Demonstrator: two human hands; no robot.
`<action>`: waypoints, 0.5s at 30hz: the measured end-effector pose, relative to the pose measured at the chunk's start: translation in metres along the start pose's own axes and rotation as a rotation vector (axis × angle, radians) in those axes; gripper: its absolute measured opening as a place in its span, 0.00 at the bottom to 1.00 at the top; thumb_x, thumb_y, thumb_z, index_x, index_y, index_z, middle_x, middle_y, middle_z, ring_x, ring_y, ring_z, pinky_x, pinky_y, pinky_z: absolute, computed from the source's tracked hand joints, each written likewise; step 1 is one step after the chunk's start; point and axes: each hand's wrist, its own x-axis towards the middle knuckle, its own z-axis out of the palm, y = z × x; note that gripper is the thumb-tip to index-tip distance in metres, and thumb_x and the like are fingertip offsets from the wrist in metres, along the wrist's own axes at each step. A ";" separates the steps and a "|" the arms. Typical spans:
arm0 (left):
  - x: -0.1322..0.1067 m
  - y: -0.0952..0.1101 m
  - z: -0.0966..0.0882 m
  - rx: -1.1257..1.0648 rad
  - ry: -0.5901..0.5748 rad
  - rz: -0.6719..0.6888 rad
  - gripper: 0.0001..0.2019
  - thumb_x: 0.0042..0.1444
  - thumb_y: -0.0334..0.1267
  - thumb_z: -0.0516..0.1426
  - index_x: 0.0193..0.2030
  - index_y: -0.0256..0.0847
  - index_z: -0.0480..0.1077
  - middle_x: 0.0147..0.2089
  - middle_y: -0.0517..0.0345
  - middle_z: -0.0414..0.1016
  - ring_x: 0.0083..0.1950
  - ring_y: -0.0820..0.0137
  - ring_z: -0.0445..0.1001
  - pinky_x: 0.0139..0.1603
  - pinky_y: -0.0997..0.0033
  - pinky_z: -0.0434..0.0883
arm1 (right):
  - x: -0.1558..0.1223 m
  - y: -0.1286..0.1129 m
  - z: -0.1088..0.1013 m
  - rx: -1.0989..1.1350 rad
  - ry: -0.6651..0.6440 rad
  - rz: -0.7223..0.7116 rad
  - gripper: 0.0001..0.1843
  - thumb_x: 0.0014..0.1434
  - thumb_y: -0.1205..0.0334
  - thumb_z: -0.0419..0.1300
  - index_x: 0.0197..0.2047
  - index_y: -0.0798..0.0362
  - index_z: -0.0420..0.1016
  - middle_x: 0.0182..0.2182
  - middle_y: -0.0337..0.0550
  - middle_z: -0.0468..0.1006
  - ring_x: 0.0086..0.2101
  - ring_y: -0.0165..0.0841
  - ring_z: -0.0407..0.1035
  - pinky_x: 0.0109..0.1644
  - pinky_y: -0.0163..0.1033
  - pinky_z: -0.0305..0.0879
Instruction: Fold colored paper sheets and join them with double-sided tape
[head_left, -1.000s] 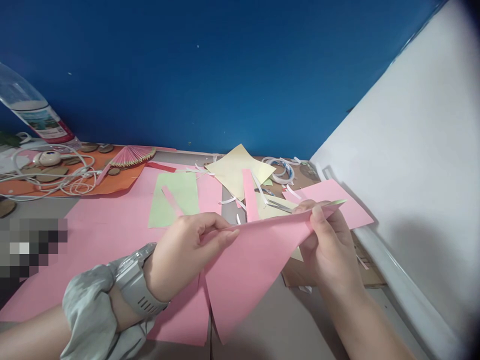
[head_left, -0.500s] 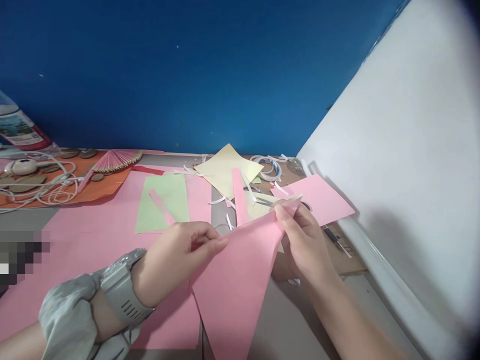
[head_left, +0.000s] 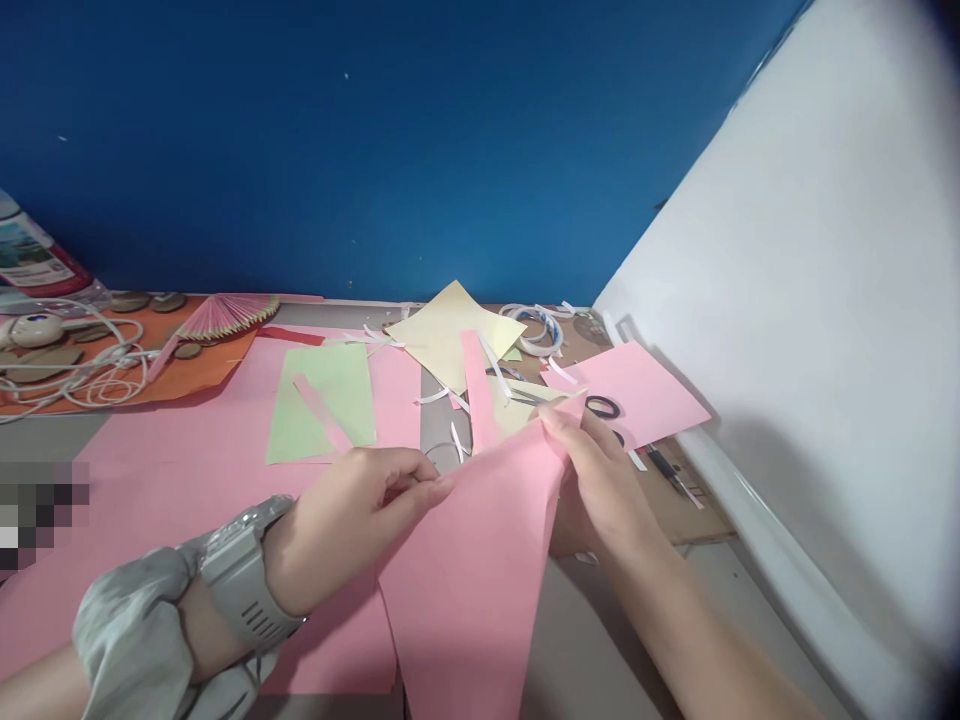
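Between my two hands hangs a sheet of pink paper (head_left: 472, 570), held up by its top edge. My left hand (head_left: 375, 500) pinches the left end of that edge between thumb and finger. At the upper right corner my right hand (head_left: 600, 460) is closed on the paper, its other fingers behind the sheet. Just beyond the right hand lie scissors (head_left: 602, 407) with black handles, partly covered by the paper and the hand. A pink paper strip (head_left: 478, 390) lies past the sheet's top edge, near a yellow square of paper (head_left: 442, 335).
Large pink paper (head_left: 187, 480) covers the left, with a green sheet (head_left: 352, 385) on it. Behind are a folded pink fan (head_left: 229, 318), white cables (head_left: 112, 370) and a bottle (head_left: 37, 255). Tape rolls (head_left: 544, 335), pink paper (head_left: 637, 395) and a cutter (head_left: 664, 465) lie right.
My right hand has shifted slightly left with the paper's corner, and the scissors' handles show more. The hanging sheet's lower part has swung to the right. My left hand keeps its pinch.
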 end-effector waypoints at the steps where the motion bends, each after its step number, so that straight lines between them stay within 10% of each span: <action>1: 0.000 0.000 0.000 0.006 -0.005 -0.003 0.17 0.58 0.49 0.49 0.24 0.40 0.63 0.21 0.66 0.59 0.24 0.76 0.57 0.24 0.75 0.53 | 0.000 -0.001 0.000 0.006 -0.052 0.033 0.13 0.54 0.53 0.60 0.26 0.51 0.66 0.21 0.34 0.62 0.23 0.28 0.58 0.27 0.34 0.54; 15: 0.008 -0.012 0.006 0.035 -0.045 -0.029 0.16 0.57 0.47 0.48 0.24 0.41 0.62 0.21 0.66 0.56 0.24 0.74 0.56 0.25 0.74 0.53 | 0.000 0.007 0.006 0.156 -0.133 0.211 0.13 0.52 0.53 0.63 0.27 0.53 0.67 0.22 0.37 0.72 0.25 0.33 0.68 0.31 0.39 0.62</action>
